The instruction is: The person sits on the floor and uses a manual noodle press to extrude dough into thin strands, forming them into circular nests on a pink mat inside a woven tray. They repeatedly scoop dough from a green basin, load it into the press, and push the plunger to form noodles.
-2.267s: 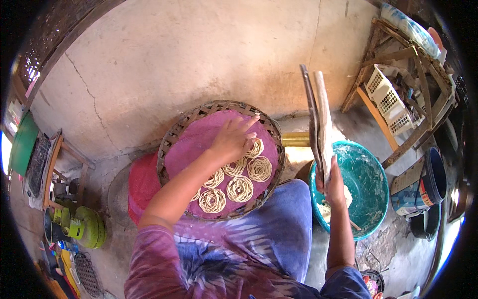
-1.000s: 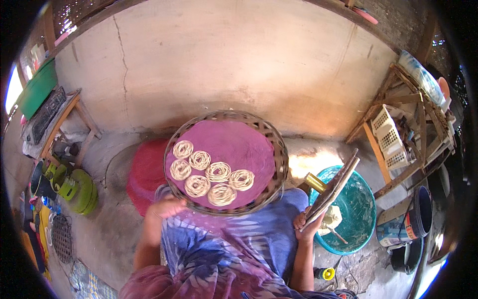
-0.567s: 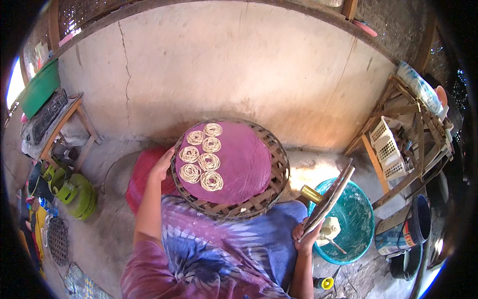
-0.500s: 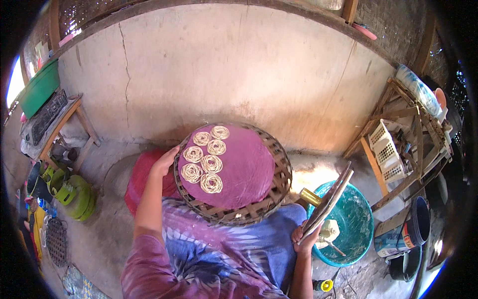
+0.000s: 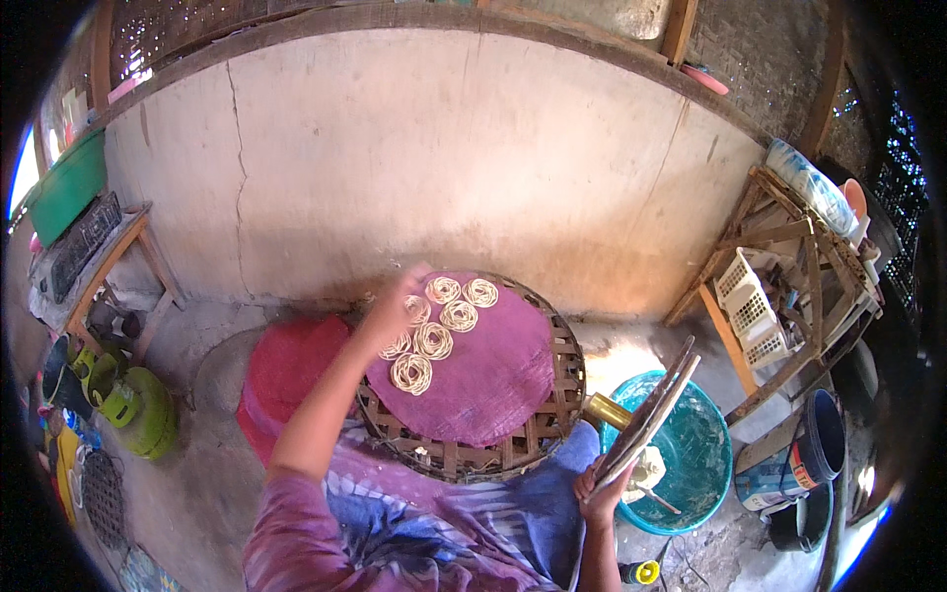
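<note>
Pale coils (image 5: 432,342) sit left on the purple sheet (image 5: 498,390) in the woven tray (image 5: 451,459); left hand (image 5: 397,299) right beside them, blurred, can't tell how open; right hand (image 5: 602,493) closed firmly around wooden sticks (image 5: 646,422), by the teal basin (image 5: 705,469)!

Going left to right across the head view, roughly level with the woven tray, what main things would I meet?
Green gas cylinder, red object, woven tray, teal basin, dark-blue bucket.
</note>
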A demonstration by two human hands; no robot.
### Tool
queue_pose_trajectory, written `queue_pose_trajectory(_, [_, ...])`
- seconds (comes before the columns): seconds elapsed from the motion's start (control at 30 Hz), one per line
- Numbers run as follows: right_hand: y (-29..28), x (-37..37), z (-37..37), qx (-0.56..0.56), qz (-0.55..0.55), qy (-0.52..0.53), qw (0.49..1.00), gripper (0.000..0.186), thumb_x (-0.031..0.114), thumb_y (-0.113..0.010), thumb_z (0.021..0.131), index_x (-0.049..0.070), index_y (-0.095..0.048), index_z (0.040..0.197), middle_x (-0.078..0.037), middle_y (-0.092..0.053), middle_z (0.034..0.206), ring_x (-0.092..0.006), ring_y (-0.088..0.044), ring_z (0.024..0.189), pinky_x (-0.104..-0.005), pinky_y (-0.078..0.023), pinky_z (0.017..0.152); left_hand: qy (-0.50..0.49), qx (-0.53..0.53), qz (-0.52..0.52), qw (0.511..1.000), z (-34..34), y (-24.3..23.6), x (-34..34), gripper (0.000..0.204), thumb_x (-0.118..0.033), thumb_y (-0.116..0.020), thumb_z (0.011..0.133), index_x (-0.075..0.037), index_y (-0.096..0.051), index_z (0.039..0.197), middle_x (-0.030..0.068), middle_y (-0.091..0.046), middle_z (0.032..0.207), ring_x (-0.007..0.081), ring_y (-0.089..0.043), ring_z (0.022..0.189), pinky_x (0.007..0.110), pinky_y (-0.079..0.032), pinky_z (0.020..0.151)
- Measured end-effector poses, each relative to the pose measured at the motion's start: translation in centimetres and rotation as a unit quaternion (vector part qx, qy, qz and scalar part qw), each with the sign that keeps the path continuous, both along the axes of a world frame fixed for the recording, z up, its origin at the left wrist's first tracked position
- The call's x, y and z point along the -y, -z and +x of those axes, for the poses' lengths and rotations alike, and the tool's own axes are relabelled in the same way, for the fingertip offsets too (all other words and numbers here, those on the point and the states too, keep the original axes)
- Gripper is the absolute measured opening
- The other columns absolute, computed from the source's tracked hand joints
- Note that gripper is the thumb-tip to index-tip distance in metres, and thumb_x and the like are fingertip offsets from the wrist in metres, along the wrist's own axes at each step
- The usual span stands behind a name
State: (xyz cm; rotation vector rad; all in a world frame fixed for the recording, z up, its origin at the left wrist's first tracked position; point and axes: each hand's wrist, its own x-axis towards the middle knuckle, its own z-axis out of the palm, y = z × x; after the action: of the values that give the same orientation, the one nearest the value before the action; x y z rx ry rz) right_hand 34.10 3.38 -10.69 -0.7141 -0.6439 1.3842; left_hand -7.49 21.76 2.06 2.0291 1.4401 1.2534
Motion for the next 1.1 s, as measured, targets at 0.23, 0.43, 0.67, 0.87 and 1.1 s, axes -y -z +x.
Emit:
queue_pose_trajectory(0.23, [-10.3, 2.7, -3.7, 0.415, 0.03, -0.225, 0.881, 0.052, 0.053, -0.044, 0.096, 0.004, -0.061, 0.095, -0.01, -0.058, 0.057, -0.0232, -0.054, 0.043, -0.035, -0.041, 0.041, 0.296, -0.058, -0.236, 0.924, 11.3, -1.2, 17.5, 0.055, -0.031, -0.069, 0.086, -0.001, -0.051, 0.129, 0.0186, -0.053, 0.132, 0.0287, -0.05, 0.124, 0.041, -0.039, 0.104])
queue_pose_trajectory(0.43, [-14.7, 0.8, -5.2, 0.697, 0.286, -0.183, 0.631, 0.03, 0.029, -0.047, 0.095, 0.006, -0.064, 0.084, -0.018, -0.056, 0.057, -0.039, -0.059, 0.056, -0.046, -0.046, 0.055, 0.343, -0.002, -0.051, 0.938, 11.8, 0.9, 22.1, 0.034, -0.02, -0.062, 0.09, -0.007, -0.058, 0.122, 0.0101, -0.059, 0.124, 0.0289, -0.055, 0.114, 0.041, -0.041, 0.1])
queue_pose_trajectory(0.67, [-18.3, -2.4, -10.0, 0.503, 0.499, -0.209, 0.674, 0.047, 0.043, -0.04, 0.099, 0.002, -0.062, 0.103, -0.017, -0.061, 0.074, -0.0353, -0.06, 0.066, -0.0414, -0.049, 0.065, 0.299, -0.191, 0.012, 0.935, 13.6, -2.1, 22.4, 0.016, -0.019, -0.055, 0.085, -0.006, -0.058, 0.094, 0.0065, -0.065, 0.097, 0.0239, -0.064, 0.081, 0.039, -0.052, 0.071])
queue_pose_trajectory(0.87, [-27.2, 3.6, -14.0, 0.418, 0.7, -0.207, 0.541, 0.047, 0.027, -0.065, 0.086, 0.004, -0.052, 0.125, -0.014, -0.065, 0.094, -0.0284, -0.068, 0.073, -0.0396, -0.057, 0.062, 0.356, -0.178, -0.045, 0.916, 12.9, -8.2, 20.7, 0.021, -0.025, -0.055, 0.088, -0.007, -0.062, 0.095, 0.0129, -0.065, 0.095, 0.0263, -0.065, 0.086, 0.039, -0.053, 0.073])
queue_pose_trajectory(1.1, [-30.4, -0.2, -11.2, 0.521, 0.374, -0.064, 0.765, 0.023, 0.006, -0.052, 0.096, 0.007, -0.044, 0.117, -0.005, -0.056, 0.083, -0.0129, -0.058, 0.07, -0.0246, -0.046, 0.055, 0.177, -0.383, -0.168, 0.891, 11.5, -10.2, 20.5, 0.024, -0.031, -0.061, 0.087, -0.011, -0.065, 0.1, 0.0147, -0.066, 0.101, 0.0268, -0.066, 0.091, 0.039, -0.053, 0.075])
